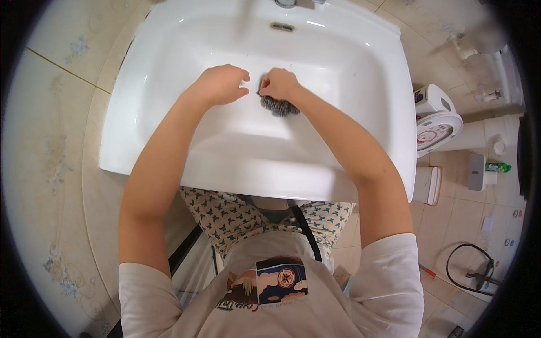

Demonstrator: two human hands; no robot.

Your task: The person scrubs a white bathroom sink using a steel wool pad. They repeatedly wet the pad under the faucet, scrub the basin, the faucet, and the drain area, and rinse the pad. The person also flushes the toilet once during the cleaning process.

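In the white ceramic washbasin (270, 173), my right hand (280, 83) is curled over a dark grey, bristly scrubber (280, 106). The scrubber shows below the palm and as a dark edge by the fingertips; the rest is covered by the hand. Its exact make is hard to tell, though it resembles steel wool. Just left of it hovers my left hand (220, 84), thumb and forefinger parted with only white basin visible between them. A few tiny dark specks or hairs lie on the basin surface beyond my hands.
At the basin's back are an overflow slot (282, 27) and a tap base (286, 3). Tiled wall (55, 139) rises close on the left. A white lidded bin (439, 131) stands right of the basin. A black hose (449, 266) loops at lower right.
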